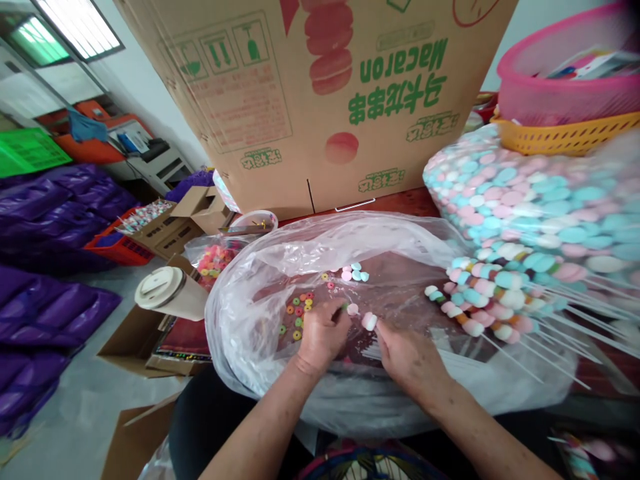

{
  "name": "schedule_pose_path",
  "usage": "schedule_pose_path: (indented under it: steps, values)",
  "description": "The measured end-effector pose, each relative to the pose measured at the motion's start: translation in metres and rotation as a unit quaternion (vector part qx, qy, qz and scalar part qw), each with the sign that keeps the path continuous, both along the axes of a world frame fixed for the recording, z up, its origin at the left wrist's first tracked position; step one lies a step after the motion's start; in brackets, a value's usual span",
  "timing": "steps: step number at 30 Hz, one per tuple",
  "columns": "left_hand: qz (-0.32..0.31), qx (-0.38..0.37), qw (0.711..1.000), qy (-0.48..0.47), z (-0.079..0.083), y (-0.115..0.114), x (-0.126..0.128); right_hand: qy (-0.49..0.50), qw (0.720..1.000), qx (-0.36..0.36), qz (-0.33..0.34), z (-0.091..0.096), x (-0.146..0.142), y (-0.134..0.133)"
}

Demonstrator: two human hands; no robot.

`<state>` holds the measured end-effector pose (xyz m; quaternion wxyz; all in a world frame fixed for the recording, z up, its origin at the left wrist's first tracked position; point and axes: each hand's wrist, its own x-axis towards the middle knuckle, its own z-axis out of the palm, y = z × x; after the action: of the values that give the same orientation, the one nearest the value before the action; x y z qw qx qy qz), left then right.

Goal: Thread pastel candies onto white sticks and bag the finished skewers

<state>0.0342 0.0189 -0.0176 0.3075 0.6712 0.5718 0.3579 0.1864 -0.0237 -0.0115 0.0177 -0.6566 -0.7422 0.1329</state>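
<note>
Left hand (323, 333), lower centre of frame: fingers curled shut; a small greenish bit is seen at the fingertips, but what is gripped cannot be told. Right hand (407, 357), just right of it: a pink-and-white candy piece (369, 321) is pinched at the fingertips, between the two hands, over the clear plastic sheet (260, 347).

Progress, as judged: a heap of loaded skewers (487, 300) is laid at centre right, sticks pointing to the lower right, so a fair share looks done. Much is left: ring candies (297, 317) and loose pastel pieces (353, 272) are scattered near the hands, and a full bag of pastel candies (550, 207) is seen at upper right.

Writing: "Macaron" is printed in green, upside down, on the cardboard box (310, 100) at top centre, with Chinese characters below it, not read. Handling symbols are printed at its left.
</note>
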Motion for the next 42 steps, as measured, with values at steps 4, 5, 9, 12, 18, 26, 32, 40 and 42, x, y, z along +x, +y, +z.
schedule_pose_path:
  steps: [4, 5, 9, 12, 18, 26, 32, 40, 42]
  values:
    - [-0.04, 0.009, 0.999, 0.021, 0.001, 0.003, 0.003, 0.054, 0.998, 0.016, -0.04, 0.0, 0.006, 0.023]
    - [-0.037, -0.006, 0.998, 0.044, 0.003, 0.008, 0.003, 0.066, 0.996, 0.019, -0.055, 0.0, 0.009, 0.036]
    - [-0.07, -0.08, 0.97, 0.22, 0.009, 0.031, 0.01, 0.08, 0.993, 0.021, -0.085, -0.004, 0.012, 0.096]
    - [-0.104, -0.084, 0.956, 0.261, 0.006, 0.031, 0.014, 0.095, 0.993, 0.006, -0.074, -0.009, 0.011, 0.117]
    - [0.024, -0.093, 0.995, -0.04, -0.006, 0.021, 0.005, 0.207, 0.977, -0.007, -0.041, 0.006, 0.027, 0.063]
    - [0.04, -0.213, 0.885, -0.412, 0.016, 0.006, 0.027, 0.576, 0.81, -0.055, -0.094, 0.027, -0.002, 0.028]
    - [-0.014, -0.189, 0.87, -0.455, 0.03, -0.014, 0.014, 0.658, 0.73, -0.059, -0.175, 0.024, -0.019, 0.026]
    - [-0.011, -0.211, 0.872, -0.441, 0.018, -0.011, -0.001, 0.632, 0.75, -0.168, -0.102, 0.033, -0.008, 0.016]
    - [0.038, -0.218, 0.861, -0.458, 0.018, -0.01, -0.002, 0.518, 0.846, -0.107, -0.073, 0.036, 0.007, 0.008]
